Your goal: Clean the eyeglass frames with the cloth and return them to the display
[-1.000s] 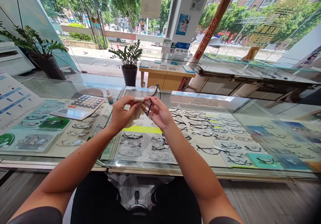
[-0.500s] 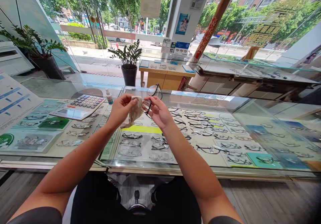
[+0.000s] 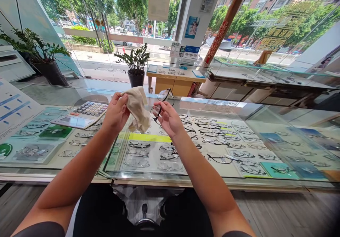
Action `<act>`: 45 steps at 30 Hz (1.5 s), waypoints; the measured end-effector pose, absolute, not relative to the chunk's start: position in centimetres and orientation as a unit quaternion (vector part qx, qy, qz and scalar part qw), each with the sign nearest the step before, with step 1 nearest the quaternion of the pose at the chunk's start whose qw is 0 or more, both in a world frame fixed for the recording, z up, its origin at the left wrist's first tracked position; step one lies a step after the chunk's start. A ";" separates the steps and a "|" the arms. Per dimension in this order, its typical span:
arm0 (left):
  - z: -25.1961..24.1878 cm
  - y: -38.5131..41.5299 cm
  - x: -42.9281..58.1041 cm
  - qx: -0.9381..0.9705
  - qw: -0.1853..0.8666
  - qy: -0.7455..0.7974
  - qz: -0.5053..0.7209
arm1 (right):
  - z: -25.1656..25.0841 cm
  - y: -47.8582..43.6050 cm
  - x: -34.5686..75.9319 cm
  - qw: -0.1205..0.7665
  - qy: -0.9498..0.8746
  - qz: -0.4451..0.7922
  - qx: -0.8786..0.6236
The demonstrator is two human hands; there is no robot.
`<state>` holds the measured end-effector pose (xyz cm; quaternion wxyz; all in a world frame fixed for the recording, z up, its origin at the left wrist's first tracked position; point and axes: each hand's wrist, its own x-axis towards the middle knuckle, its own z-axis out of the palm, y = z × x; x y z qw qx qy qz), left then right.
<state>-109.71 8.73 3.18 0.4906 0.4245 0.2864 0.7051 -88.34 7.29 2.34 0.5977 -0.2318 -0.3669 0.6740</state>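
Pinched in my left hand [image 3: 116, 112] is a beige cleaning cloth [image 3: 138, 108], which hangs down in folds. My right hand [image 3: 169, 118] grips a pair of dark-framed eyeglasses [image 3: 166, 96] near the middle, with the lenses tilted one above the other. Between the cloth and the lower lens there is a small gap. Both hands are raised above a glass display counter [image 3: 148, 176].
Under the counter's glass lie rows of eyeglasses [image 3: 218, 131]. On top, to the left, are a calculator [image 3: 89, 111] and a printed sheet [image 3: 16, 106]. Beyond the counter stand a potted plant [image 3: 136, 77] and a wooden display table [image 3: 176, 83].
My left hand has moved left, pulling the cloth away from the lens; the cloth now hangs more unfolded. The right hand holds the eyeglasses in nearly the same place.
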 end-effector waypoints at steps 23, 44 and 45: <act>1.2 6.1 -106.2 0.634 0.434 0.294 0.568 | 1.5 7.7 -88.8 0.592 -0.382 0.662 -0.256; 1.0 6.3 -106.3 0.570 0.635 0.305 0.422 | 1.2 7.7 -89.2 0.554 -0.378 0.712 -0.208; 0.9 6.4 -106.3 0.565 0.642 0.300 0.422 | 1.2 7.7 -89.2 0.553 -0.380 0.715 -0.197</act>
